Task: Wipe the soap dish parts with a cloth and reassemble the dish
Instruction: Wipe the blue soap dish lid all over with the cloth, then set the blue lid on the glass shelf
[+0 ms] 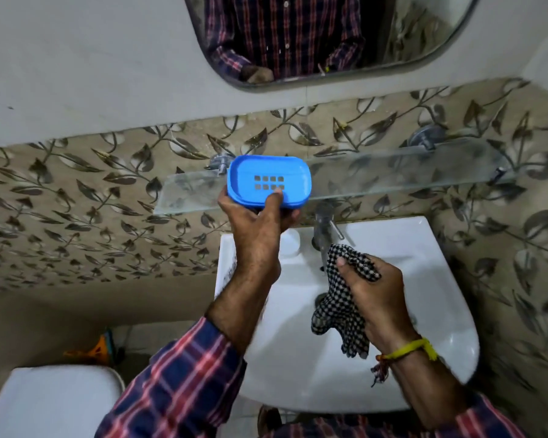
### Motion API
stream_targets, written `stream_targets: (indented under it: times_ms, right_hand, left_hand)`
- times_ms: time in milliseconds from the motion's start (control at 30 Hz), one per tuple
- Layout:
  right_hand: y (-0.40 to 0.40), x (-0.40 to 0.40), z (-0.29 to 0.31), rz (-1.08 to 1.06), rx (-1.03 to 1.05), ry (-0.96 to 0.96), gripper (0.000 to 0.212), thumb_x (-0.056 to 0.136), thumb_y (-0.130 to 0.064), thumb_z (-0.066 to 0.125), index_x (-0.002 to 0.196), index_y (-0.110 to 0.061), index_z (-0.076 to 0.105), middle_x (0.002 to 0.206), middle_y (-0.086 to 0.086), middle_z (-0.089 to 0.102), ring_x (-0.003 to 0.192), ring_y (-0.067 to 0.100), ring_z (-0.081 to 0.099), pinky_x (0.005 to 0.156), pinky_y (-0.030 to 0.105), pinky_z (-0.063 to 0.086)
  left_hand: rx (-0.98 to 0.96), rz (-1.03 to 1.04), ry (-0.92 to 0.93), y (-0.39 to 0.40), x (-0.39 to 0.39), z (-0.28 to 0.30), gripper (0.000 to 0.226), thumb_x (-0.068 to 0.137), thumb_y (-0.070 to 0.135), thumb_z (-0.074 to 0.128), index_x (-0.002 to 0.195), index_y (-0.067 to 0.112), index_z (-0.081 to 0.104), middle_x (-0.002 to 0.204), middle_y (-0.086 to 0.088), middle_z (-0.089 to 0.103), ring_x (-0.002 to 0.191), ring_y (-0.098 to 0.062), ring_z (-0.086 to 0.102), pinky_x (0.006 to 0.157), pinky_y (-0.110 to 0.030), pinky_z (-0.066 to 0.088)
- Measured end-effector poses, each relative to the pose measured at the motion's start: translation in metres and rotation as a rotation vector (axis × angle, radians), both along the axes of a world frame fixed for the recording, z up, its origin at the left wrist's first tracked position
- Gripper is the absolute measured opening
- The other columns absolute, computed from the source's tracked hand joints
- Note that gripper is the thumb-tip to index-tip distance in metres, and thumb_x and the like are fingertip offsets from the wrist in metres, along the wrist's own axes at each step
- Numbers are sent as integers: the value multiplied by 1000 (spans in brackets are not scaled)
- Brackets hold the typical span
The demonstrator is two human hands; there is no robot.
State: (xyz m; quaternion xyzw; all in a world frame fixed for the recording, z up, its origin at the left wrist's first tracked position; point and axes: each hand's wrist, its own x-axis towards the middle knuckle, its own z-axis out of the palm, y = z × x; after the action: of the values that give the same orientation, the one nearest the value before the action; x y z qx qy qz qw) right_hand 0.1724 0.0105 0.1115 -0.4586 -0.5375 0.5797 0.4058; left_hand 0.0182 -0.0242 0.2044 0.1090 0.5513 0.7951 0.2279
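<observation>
1. Nearest to me, my right hand (382, 298) is bunched around the checked cloth (340, 298), thumb pressed on top and fingers curled under; the loose end hangs below my palm, over the white sink (440, 311). The cloth touches nothing but my own hand.

2. Up and to the left of that, my left hand (260, 226) grips the blue soap dish (268, 180). My thumb lies on the slotted tray, right beside its drain holes, and my other fingers wrap underneath, mostly hidden.

3. The dish looks assembled: the tray sits inside the rim, with a darker edge showing under my fingers. I cannot tell whether it is fully seated.

4. Just beyond my left fingers is the glass shelf (393, 175). The dish overlaps its left end, but I cannot tell if it rests there or hovers above.

5. I judge this to be the closing step. Next I'd need to lower the dish flat onto the shelf, clear of its front edge, and only then loosen my grip.
</observation>
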Motion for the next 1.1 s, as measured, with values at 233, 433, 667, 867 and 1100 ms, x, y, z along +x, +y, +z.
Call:
stream_targets:
  times_ms: [233, 433, 667, 867, 1100]
  right_hand:
    - [14, 1, 7, -18, -21, 88, 10, 83, -17, 79, 75, -14, 73, 70, -1, 75, 64, 14, 66, 69, 39, 55]
    - [15, -2, 9, -13, -74, 102, 8, 83, -16, 79, 78, -11, 74, 75, 3, 77, 68, 18, 69, 73, 46, 59]
    - [14, -7, 8, 4, -95, 75, 7, 82, -17, 79, 78, -23, 77, 76, 3, 78, 71, 22, 71, 76, 52, 60]
    - [16, -10, 3, -29, -94, 29, 12, 81, -13, 80, 72, -15, 73, 79, 11, 76, 72, 24, 68, 77, 56, 59]
    - [12, -12, -2, -39, -85, -1, 12, 82, -12, 79, 72, -16, 73, 72, 0, 75, 68, 19, 68, 71, 48, 60]
  left_hand:
    - [-37, -25, -46, 42, -14, -2, 62, 93, -2, 68, 137, 14, 28, 113, -12, 64, 76, -23, 75, 61, -31, 63]
    - [-218, 44, 129, 48, -17, -2, 59, 85, 6, 80, 130, 11, 41, 101, -23, 69, 53, -17, 67, 47, -34, 60]
    - [-246, 75, 303, 33, -19, -10, 73, 84, 15, 82, 142, 19, 38, 72, -15, 73, 46, -18, 67, 44, -34, 59]
    - [-283, 110, 457, -6, -21, -68, 28, 85, 22, 81, 94, 30, 57, 53, -2, 66, 41, -20, 65, 44, -44, 58]
    - [-708, -47, 571, -35, -52, -141, 15, 88, 27, 77, 93, 16, 70, 79, 0, 73, 79, -25, 72, 77, -42, 58]
